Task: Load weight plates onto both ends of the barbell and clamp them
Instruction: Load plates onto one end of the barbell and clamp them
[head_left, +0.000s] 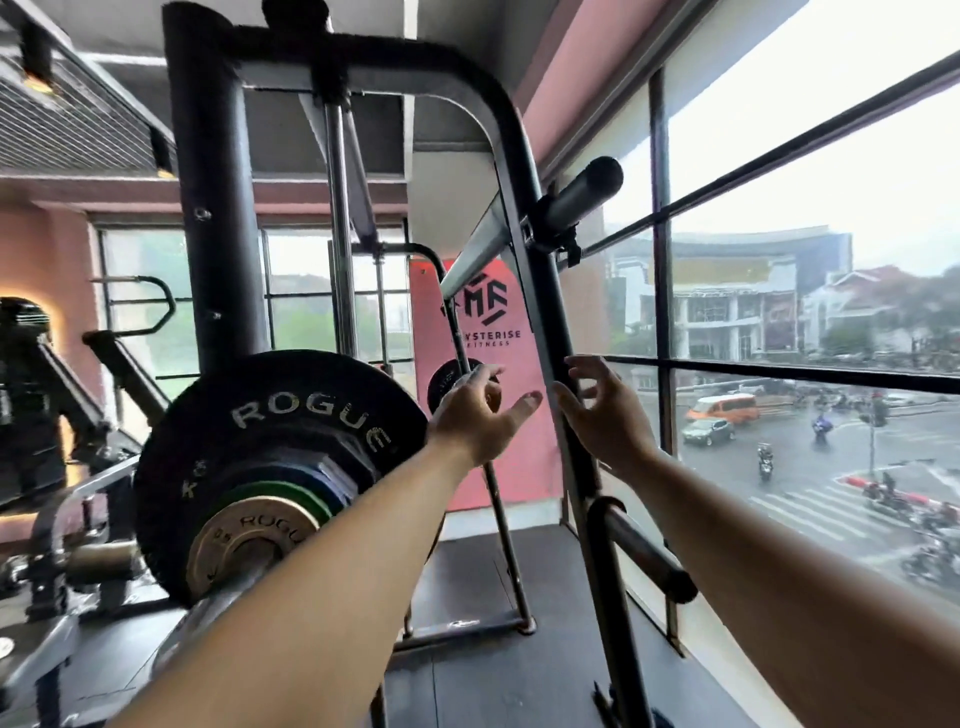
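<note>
1. Rubber, matte black with raised pale lettering: the big plate (280, 431) hangs on a peg left of the slanted frame upright (545, 312), behind a green-rimmed disc (283, 493) and a dull metal one (244, 540).
2. Smooth and steel, the barbell sleeve (582, 200) juts out bare, high and right of the upright.
3. Just left of the upright, the left hand (478, 415) looks relaxed and empty, though its fingertips blur. Just right of it, the right hand (602, 410) is loosely curled, grasping nothing.
4. Likely risks: a heavy plate slipping from a weak grip, sliding off the slick sleeve unclamped, or pinching fingers against the upright.
</note>
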